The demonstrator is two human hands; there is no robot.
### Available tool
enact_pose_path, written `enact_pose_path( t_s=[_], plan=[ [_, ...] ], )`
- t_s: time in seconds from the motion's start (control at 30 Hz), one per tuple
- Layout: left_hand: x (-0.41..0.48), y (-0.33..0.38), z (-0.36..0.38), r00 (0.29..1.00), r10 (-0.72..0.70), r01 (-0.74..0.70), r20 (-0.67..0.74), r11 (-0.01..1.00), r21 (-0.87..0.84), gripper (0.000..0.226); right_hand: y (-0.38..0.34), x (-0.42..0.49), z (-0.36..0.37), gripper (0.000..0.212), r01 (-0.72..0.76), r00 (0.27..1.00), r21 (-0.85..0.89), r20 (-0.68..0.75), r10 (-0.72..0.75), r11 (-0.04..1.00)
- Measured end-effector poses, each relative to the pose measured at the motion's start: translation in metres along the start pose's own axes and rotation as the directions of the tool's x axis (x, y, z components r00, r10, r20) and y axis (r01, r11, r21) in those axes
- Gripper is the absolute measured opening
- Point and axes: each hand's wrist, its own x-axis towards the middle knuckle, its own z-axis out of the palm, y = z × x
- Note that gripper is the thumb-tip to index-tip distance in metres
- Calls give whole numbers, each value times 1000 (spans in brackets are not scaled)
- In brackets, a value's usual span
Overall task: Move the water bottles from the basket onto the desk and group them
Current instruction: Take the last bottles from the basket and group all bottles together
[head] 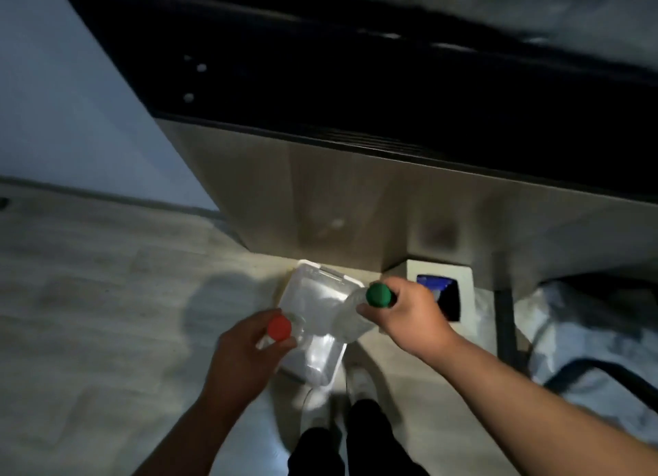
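Head view: the picture is dim and blurred by motion. In the lower middle of the frame, the left hand (245, 347) curls its fingers round a clear red-capped bottle (279, 328), gripping it just under the cap. To the right of it and a little higher, the right hand (409, 311) grips the neck of a clear green-capped bottle (352, 317), whose body slants down and to the left from the cap. Both bottles overlap the basket (331, 272), a pale, see-through plastic tub standing on the light wood floor (89, 297) at frame centre. Whether their lower ends are inside it or above its rim cannot be told. The two bottles are near each other but apart.

Across the upper half of the frame runs the dark tabletop (356, 84), with a pale wooden side panel (320, 190) dropping below its near edge to the floor.

Just right of the right hand, a white box (466, 287) with a dark opening holds something blue. At bottom centre are white shoes (359, 379) and black trouser legs (366, 433). A pale wall (53, 84) fills the upper left.
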Motion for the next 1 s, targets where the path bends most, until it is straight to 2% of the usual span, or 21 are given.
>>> enact_pose_path(
  t_s=[0.07,0.13,0.3,0.37,0.47,0.53,0.73,1.0],
  plan=[
    [-19,33,-22,999,36,-36,29,999,7,62,-18,-44,-25,26,42,997,27,-63,-40,999],
    [-39,63,-39,994,92,-92,56,996,9,52,-33,-88,-48,23,72,992,78,-110,-63,994],
    [-81,115,-49,970,183,-186,162,982,8,43,-41,-182,-89,24,-14,973,310,-216,85,951],
    [-94,128,-45,953,208,-218,218,976,20,44,-32,-211,-99,22,-20,950,375,-281,134,927],
    [-108,153,-27,918,197,-202,344,979,-24,34,-11,-254,-113,16,-27,899,472,-374,227,881],
    [-118,172,-8,876,221,-217,428,974,-60,29,4,-284,-122,13,-9,861,517,-432,270,856],
    [-168,230,49,696,361,-409,621,910,-70,42,62,-371,-138,17,4,721,604,-554,416,797],
    [-283,272,128,533,422,-523,733,846,-107,29,136,-507,-149,14,61,558,631,-664,498,774]
  ],
)
